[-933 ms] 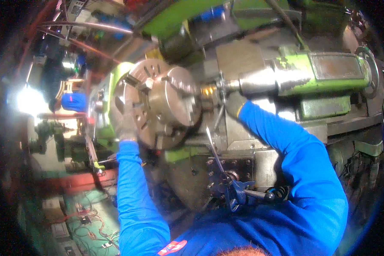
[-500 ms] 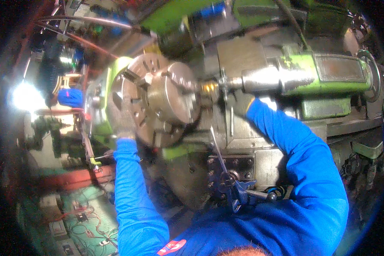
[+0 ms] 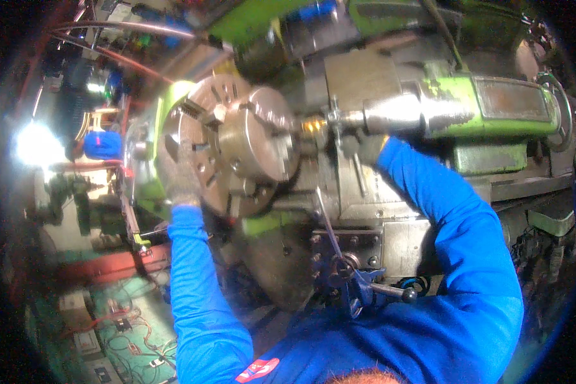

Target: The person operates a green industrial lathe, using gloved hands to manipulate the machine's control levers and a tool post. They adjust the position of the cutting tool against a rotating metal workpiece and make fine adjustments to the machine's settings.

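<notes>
A large round slotted faceplate point(image 3: 205, 157) stands on the lathe's green headstock side, with a steel chuck point(image 3: 253, 144) mounted on its face. My left hand point(image 3: 180, 176), in a grey work glove, grips the faceplate's left rim. Facing the chuck's jaws is a gold-coloured fluted cutting tool point(image 3: 313, 126), its tip close to the chuck's centre. Behind that tool, a crosswise clamp or wrench point(image 3: 336, 121) sits in front of the tailstock spindle point(image 3: 390, 118). My gloved right hand point(image 3: 369, 151) is just below the spindle, beside a thin metal bar point(image 3: 361, 176); its fingers are blurred.
The green tailstock point(image 3: 454, 109) extends right to a handwheel point(image 3: 562, 115). In front of me are a bolted tool post point(image 3: 347, 253), a slanting rod point(image 3: 326, 217) and a ball-ended lever point(image 3: 393, 292). Cables point(image 3: 134, 329) lie at lower left.
The thin bar by my right hand has swung to the right and tilted. My right hand has shifted slightly right and up. My left hand stays at the faceplate's rim.
</notes>
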### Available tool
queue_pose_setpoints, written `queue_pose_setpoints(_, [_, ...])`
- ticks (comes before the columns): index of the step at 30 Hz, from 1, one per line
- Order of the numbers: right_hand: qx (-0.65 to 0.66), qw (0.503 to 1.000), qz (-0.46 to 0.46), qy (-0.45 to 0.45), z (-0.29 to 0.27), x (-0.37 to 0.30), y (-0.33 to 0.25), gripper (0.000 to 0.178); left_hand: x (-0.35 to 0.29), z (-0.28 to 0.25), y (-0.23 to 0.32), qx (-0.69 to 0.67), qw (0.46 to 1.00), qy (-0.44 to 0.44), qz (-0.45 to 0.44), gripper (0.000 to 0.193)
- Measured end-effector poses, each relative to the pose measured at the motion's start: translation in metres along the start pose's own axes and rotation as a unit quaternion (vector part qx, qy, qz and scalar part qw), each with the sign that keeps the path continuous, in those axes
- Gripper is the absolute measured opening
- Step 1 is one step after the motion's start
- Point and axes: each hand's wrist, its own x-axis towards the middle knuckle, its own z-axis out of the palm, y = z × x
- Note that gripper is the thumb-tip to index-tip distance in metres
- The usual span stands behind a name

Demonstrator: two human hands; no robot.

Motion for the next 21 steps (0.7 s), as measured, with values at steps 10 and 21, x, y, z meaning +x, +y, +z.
queue_pose_setpoints(10, [-0.022, 0.996, 0.091, 0.002, 0.01, 0.024, -0.022, 0.028, -0.002, 0.0, 0.008, -0.016, 1.0, -0.017, -0.007, 0.064])
queue_pose_setpoints(21, [0.105, 0.959, 0.23, 0.127, 0.023, 0.05, -0.047, 0.053, -0.001, -0.003, 0.006, 0.018, 1.0, -0.01, 0.003, 0.066])
